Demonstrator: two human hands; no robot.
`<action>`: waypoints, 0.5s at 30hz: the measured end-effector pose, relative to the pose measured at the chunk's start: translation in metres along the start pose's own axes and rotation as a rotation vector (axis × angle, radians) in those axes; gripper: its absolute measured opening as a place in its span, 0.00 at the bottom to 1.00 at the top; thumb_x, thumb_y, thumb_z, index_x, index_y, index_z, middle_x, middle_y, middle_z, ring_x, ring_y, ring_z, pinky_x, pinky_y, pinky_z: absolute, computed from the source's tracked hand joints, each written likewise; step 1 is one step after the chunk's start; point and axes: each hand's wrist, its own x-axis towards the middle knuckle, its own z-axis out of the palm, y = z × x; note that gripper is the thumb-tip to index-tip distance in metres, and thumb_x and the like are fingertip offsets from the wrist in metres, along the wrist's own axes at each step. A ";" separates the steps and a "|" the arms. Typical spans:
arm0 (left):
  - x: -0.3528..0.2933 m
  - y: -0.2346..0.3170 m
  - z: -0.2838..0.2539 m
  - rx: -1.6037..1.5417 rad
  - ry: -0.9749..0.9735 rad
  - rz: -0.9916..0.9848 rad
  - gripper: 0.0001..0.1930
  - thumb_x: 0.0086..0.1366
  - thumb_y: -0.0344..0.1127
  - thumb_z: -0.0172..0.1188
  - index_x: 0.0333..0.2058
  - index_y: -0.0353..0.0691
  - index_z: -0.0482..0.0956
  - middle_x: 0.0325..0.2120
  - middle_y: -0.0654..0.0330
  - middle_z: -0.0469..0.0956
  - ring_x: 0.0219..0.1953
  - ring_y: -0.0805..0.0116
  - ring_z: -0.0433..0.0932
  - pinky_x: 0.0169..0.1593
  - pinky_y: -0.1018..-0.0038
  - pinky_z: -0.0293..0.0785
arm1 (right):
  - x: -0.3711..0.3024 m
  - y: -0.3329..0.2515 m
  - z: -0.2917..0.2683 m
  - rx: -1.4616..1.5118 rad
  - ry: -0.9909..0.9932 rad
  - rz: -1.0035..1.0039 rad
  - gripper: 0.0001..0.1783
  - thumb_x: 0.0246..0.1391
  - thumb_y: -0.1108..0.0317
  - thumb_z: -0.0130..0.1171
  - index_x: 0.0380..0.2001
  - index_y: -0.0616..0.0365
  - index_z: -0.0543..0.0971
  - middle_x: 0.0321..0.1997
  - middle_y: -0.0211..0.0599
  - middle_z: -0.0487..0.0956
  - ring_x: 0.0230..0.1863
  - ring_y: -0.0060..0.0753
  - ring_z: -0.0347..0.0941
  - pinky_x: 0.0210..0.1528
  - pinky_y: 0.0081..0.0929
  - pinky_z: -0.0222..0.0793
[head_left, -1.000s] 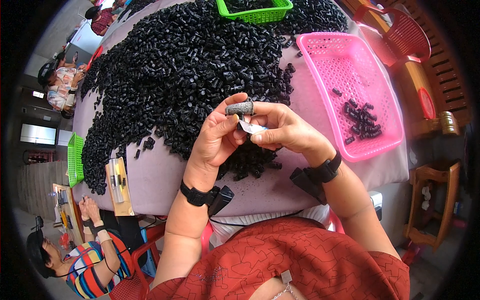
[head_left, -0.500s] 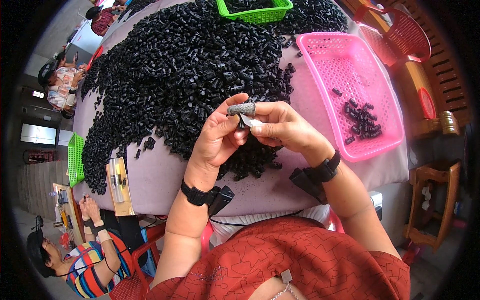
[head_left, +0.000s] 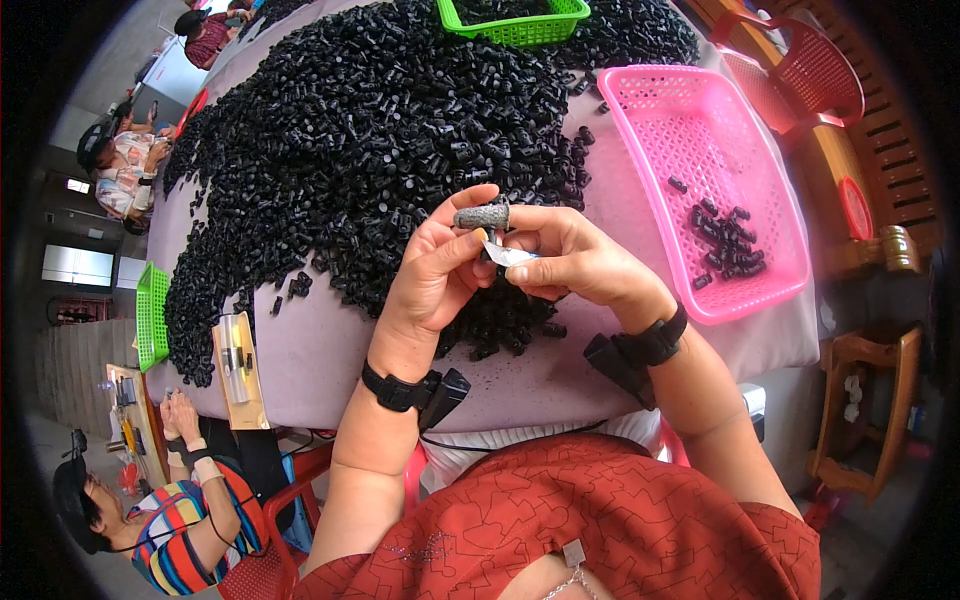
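The left hand (head_left: pixel 435 275) and right hand (head_left: pixel 570 262) meet above the near edge of the heap of small black parts (head_left: pixel 380 150) on the worktop (head_left: pixel 320 350). Between them sits a small grey knurled cylinder (head_left: pixel 481 215), its long axis lying roughly level, left to right. It appears to cap a fingertip of the right hand, though that cannot be confirmed. The left thumb rests on its upper left end, so the left fingers are closed narrowly about it. Just below the cylinder, the right fingers pinch a small white piece (head_left: pixel 510 256), which touches the left fingers too. Both hands are equally near the cylinder; the white piece lies toward the right hand. Right of the heap, a pink basket (head_left: pixel 700 110) holds a few black parts, well apart from the hands.
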 end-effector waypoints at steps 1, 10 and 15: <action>0.000 0.000 0.000 0.000 -0.003 0.000 0.26 0.61 0.30 0.63 0.57 0.36 0.66 0.32 0.63 0.79 0.27 0.79 0.77 0.28 0.85 0.75 | 0.000 0.001 0.000 0.004 0.004 -0.009 0.27 0.55 0.66 0.61 0.58 0.60 0.69 0.23 0.18 0.68 0.18 0.08 0.57 0.19 0.10 0.48; 0.000 -0.003 0.001 -0.037 0.064 -0.027 0.23 0.63 0.31 0.60 0.56 0.38 0.67 0.34 0.63 0.76 0.25 0.77 0.74 0.28 0.83 0.73 | 0.003 0.008 -0.005 0.127 0.016 -0.069 0.21 0.60 0.68 0.56 0.56 0.60 0.72 0.30 0.27 0.78 0.18 0.08 0.58 0.18 0.09 0.50; 0.006 -0.003 0.006 0.068 0.195 0.033 0.16 0.64 0.29 0.58 0.50 0.36 0.71 0.33 0.62 0.76 0.29 0.77 0.74 0.31 0.84 0.75 | 0.006 0.023 -0.016 0.192 0.168 -0.189 0.12 0.61 0.66 0.55 0.46 0.58 0.76 0.24 0.23 0.73 0.18 0.10 0.61 0.16 0.10 0.51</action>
